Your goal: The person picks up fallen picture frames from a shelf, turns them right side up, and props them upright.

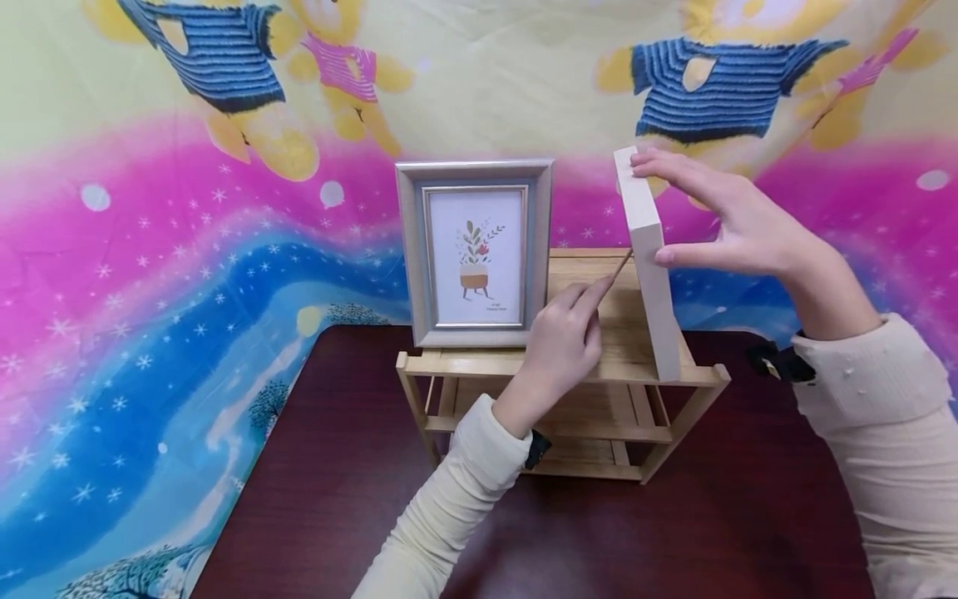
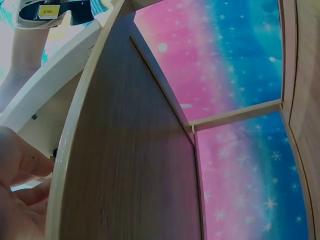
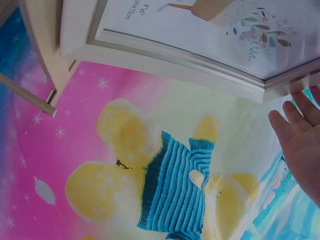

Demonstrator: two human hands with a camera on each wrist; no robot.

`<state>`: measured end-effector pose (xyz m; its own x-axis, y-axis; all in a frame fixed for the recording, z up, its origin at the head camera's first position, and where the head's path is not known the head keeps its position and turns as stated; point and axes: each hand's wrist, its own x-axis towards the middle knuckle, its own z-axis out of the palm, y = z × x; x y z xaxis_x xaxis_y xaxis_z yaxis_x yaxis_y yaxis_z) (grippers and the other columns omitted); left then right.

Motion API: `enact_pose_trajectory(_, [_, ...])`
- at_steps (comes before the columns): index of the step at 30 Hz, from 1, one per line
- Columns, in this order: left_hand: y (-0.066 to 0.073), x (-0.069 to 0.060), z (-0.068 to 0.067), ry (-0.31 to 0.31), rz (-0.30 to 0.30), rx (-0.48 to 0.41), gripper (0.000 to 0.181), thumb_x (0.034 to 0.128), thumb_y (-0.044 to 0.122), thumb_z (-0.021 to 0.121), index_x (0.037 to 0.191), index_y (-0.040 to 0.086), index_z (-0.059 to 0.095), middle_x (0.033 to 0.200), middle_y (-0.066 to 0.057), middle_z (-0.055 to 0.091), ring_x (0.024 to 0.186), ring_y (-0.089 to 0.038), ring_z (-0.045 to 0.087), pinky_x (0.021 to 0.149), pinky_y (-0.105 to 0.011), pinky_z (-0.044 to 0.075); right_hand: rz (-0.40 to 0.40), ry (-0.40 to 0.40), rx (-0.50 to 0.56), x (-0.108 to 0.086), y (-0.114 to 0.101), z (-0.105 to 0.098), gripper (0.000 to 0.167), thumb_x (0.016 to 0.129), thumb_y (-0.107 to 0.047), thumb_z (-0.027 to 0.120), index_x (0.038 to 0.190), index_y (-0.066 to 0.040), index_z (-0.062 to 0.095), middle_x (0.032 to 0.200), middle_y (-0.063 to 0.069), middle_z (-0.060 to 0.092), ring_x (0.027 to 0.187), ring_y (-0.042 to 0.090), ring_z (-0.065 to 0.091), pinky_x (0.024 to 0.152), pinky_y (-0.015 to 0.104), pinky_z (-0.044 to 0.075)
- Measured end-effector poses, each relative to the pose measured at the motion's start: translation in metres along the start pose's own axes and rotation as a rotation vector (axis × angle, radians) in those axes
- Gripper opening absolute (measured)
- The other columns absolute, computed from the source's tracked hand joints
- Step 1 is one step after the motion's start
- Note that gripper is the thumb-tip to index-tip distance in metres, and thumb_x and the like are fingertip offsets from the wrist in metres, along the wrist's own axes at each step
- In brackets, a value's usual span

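A picture frame (image 1: 649, 274) with pale edges stands nearly edge-on on the right of the wooden rack's (image 1: 479, 363) top. My right hand (image 1: 737, 220) grips it, fingers at its upper edge and thumb on its side. In the right wrist view, the frame's front (image 3: 170, 57) shows a potted-plant print, with the right fingers against the edge. From the left, my left hand (image 1: 565, 337) pinches a thin brown strip behind the frame, which looks like its stand (image 1: 623, 264). The left wrist view catches only part of this hand (image 2: 22, 185), beside the rack's board.
Another silver-grey frame (image 1: 475, 329) with a plant print stands on the rack's left side. The rack has lower tiers (image 1: 584, 428) and rests on a dark red-brown table (image 1: 314, 499). A colourful bear-patterned cloth (image 1: 479, 100) hangs close behind.
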<state>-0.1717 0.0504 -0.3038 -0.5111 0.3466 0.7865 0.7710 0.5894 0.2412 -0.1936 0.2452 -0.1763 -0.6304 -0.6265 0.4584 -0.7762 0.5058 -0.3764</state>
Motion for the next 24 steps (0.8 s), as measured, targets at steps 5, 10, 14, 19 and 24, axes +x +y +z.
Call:
enact_pose_trajectory(5, [0.003,-0.003,-0.002,-0.039,-0.015,0.001,0.041,0.0845,0.010,0.053,0.124,0.002,0.054,0.105,-0.014,0.060,0.094,-0.022,0.059,0.079,-0.028,0.049,-0.005,0.002,0.009,0.000,0.002,0.000,0.080,0.068,-0.007,0.075,0.139,-0.011,0.037,0.146,0.004,0.030,0.134,0.016,0.023,0.101,0.062,0.016])
enact_pose_trajectory(10, [0.011,-0.007,-0.004,-0.120,-0.082,0.013,0.066,0.0826,0.044,0.056,0.134,0.004,0.044,0.120,-0.017,0.052,0.109,-0.024,0.051,0.081,-0.034,0.049,0.002,0.009,0.004,-0.001,0.002,0.001,0.082,0.068,-0.008,0.075,0.140,-0.012,0.036,0.146,0.004,0.030,0.133,0.015,0.024,0.100,0.064,0.016])
enact_pose_trajectory(14, [0.017,-0.006,-0.002,-0.103,-0.095,0.097,0.080,0.0741,0.056,0.062,0.133,0.005,0.043,0.122,-0.015,0.051,0.110,-0.023,0.050,0.079,-0.035,0.050,0.009,0.019,-0.019,-0.001,0.000,0.002,0.083,0.068,-0.011,0.077,0.140,-0.014,0.037,0.145,0.004,0.031,0.133,0.014,0.025,0.098,0.065,0.018])
enact_pose_trajectory(19, [0.021,-0.006,0.002,-0.063,-0.093,0.207,0.087,0.0693,0.063,0.062,0.130,0.003,0.047,0.121,-0.013,0.053,0.110,-0.023,0.050,0.081,-0.031,0.048,0.024,0.038,-0.064,0.001,-0.004,0.004,0.081,0.068,-0.017,0.078,0.139,-0.015,0.038,0.144,0.005,0.033,0.131,0.022,0.029,0.097,0.064,0.021])
enact_pose_trajectory(24, [0.026,-0.003,0.005,-0.062,-0.117,0.288,0.087,0.0700,0.066,0.057,0.130,0.003,0.047,0.119,-0.011,0.055,0.104,-0.021,0.053,0.075,-0.028,0.049,0.018,0.083,-0.131,0.002,-0.007,0.006,0.080,0.067,-0.022,0.080,0.136,-0.011,0.042,0.141,0.011,0.037,0.129,0.032,0.032,0.100,0.060,0.023])
